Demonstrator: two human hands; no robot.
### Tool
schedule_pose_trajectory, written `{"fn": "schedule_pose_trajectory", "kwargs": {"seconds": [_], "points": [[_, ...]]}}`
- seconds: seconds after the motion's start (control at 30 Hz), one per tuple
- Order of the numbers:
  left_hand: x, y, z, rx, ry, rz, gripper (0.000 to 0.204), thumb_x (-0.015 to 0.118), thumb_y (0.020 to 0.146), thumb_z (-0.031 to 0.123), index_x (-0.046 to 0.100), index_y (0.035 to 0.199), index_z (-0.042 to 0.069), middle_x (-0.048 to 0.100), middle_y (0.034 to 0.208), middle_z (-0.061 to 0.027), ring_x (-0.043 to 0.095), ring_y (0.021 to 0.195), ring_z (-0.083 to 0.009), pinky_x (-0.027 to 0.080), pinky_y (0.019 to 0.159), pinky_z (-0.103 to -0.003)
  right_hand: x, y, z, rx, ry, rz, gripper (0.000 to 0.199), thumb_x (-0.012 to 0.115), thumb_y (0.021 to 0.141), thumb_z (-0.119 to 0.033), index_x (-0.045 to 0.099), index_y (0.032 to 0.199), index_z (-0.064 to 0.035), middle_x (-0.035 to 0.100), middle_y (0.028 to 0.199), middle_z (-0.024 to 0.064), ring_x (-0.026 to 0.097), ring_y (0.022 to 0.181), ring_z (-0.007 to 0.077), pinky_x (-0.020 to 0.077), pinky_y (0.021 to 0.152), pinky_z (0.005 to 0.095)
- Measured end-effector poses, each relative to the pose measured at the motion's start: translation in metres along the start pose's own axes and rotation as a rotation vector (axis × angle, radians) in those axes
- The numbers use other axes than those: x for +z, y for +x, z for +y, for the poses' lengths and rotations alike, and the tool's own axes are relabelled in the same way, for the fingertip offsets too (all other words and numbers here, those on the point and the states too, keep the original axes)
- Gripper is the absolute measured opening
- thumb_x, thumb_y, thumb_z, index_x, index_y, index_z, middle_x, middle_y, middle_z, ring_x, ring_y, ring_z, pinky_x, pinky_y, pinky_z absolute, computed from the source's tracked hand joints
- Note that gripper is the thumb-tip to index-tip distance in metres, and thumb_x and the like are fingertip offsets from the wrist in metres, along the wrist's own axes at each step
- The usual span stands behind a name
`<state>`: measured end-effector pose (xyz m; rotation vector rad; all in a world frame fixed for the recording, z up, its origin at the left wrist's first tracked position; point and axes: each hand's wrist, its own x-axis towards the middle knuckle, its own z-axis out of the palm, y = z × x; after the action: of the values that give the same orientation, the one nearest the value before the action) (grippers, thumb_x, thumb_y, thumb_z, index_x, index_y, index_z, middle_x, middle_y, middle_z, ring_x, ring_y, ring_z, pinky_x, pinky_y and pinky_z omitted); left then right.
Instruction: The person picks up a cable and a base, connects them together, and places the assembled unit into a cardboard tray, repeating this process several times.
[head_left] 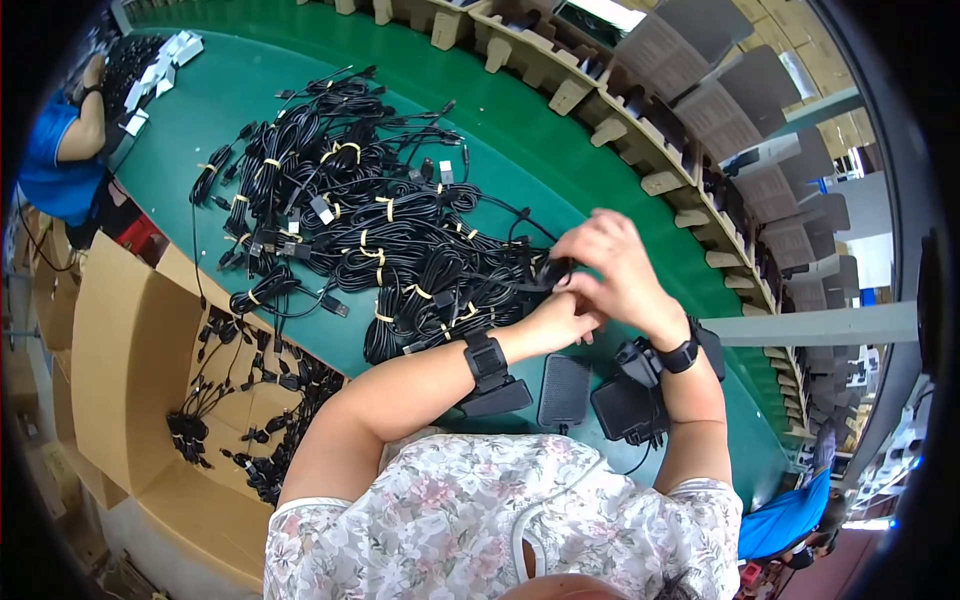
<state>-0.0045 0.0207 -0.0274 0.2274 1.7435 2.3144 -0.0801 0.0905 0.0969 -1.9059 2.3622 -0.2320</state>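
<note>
My left hand [565, 315] and my right hand [620, 270] meet above the green table [520, 140], fingers closed together on a black cable end [553, 272] that leads out of the cable pile. The right hand lies over the left. A large heap of black cables [370, 220] bundled with yellow ties spreads to the left of both hands. Each wrist wears a black band with a small device. Below the hands lie flat black adapters [565, 390] on the table.
An open cardboard box [130, 360] with more black cables stands at the left beside the table. Grey moulded trays [720, 110] line the table's far edge. A person in blue sits at the upper left; another blue sleeve shows at the lower right.
</note>
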Motion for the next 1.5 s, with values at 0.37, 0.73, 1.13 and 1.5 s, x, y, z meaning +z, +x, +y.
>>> {"fn": "schedule_pose_trajectory", "kwargs": {"seconds": [0.37,0.73,1.13,1.5], "points": [[-0.008,-0.010,0.033,0.058,-0.273,-0.161,0.043,0.061,0.088,0.022,0.042,0.120,0.002,0.058,0.088,-0.0072,0.059,0.073,-0.0129,0.048,0.064,-0.026,-0.035,-0.053,0.008,0.590,0.834,0.704,0.014,0.064,0.084,-0.010,0.056,0.094,-0.0032,0.060,0.084,-0.0001,0.055,0.078,0.0074,0.0428,0.073,0.0208],[-0.005,-0.002,0.039,0.608,0.132,0.220,0.036,0.042,0.097,0.029,0.042,0.118,0.000,0.057,0.097,-0.0131,0.062,0.094,-0.0202,0.049,0.076,-0.030,-0.001,-0.074,0.006,0.611,1.078,0.429,0.026,0.066,0.081,-0.007,0.055,0.104,-0.0029,0.059,0.090,0.0008,0.056,0.080,0.0110,0.0464,0.072,0.0248],[-0.016,-0.008,0.029,-0.091,-0.364,-0.323,0.037,0.038,0.098,0.040,0.047,0.095,0.004,0.054,0.066,-0.0033,0.046,0.046,-0.0070,0.036,0.044,-0.016,-0.017,-0.050,-0.013,0.017,-0.177,0.097,0.039,0.065,0.077,-0.021,0.057,0.113,-0.0091,0.061,0.095,0.0067,0.056,0.095,0.0252,0.0472,0.083,0.0386],[-0.009,-0.001,0.010,0.002,-0.244,0.043,0.027,0.046,0.096,0.031,0.043,0.109,0.007,0.058,0.082,-0.0046,0.053,0.058,-0.0079,0.041,0.050,-0.020,-0.078,-0.009,0.107,0.720,-0.319,0.477,0.030,0.050,0.092,-0.032,0.066,0.096,-0.0066,0.064,0.088,0.0166,0.061,0.083,0.0346,0.0491,0.071,0.0396]]}}
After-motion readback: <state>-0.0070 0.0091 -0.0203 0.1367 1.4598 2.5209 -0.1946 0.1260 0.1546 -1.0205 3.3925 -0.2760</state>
